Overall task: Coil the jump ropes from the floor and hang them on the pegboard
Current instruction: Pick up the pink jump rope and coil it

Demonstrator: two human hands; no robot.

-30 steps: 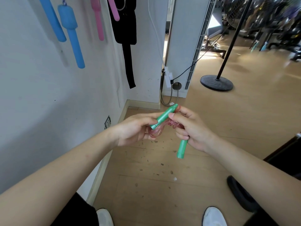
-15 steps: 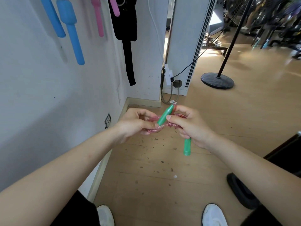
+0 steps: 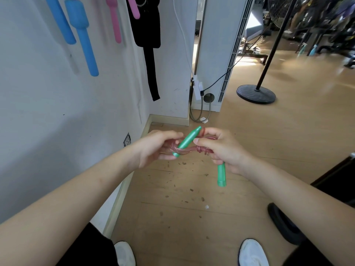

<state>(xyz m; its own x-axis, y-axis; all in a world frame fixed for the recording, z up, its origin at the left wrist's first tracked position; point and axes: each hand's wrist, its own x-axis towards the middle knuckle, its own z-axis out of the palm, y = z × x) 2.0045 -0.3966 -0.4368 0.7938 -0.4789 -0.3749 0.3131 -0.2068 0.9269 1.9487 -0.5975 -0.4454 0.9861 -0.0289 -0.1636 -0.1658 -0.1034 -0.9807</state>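
Over the wooden floor (image 3: 192, 208), just beside the white wall (image 3: 48, 121): one jump rope (image 3: 184, 149), its pinkish-red translucent cord bundled into a small coil, with two green handles. Held between two hands and touching both. On the coil's left end, the left hand (image 3: 153, 148), fingers curled round the loops. On the coil's right end, the right hand (image 3: 224, 150), thumb and forefinger pinching the cord at its tightly wound part. Both clamped on the rope. Coil stretched left to right from hand to hand. Across the coil, between the hands, the upper green handle (image 3: 187, 142): long axis slanted, tapered tip up and to the right with the cord leaving it beside the right forefinger, blunt end down and to the left by the left fingers. Below the right hand, the lower green handle (image 3: 221, 174): long axis nearly upright, free end pointing down at the floor, upper end hidden in the palm. High on the wall to the left, well apart from the hands: two blue handles (image 3: 84, 35), two pink handles (image 3: 115, 20), one black strap (image 3: 151, 54), all hanging downward. Farther right on the floor, one round black stand base (image 3: 255, 94) with a leaning pole. At the bottom edge, two white shoes (image 3: 252, 253).
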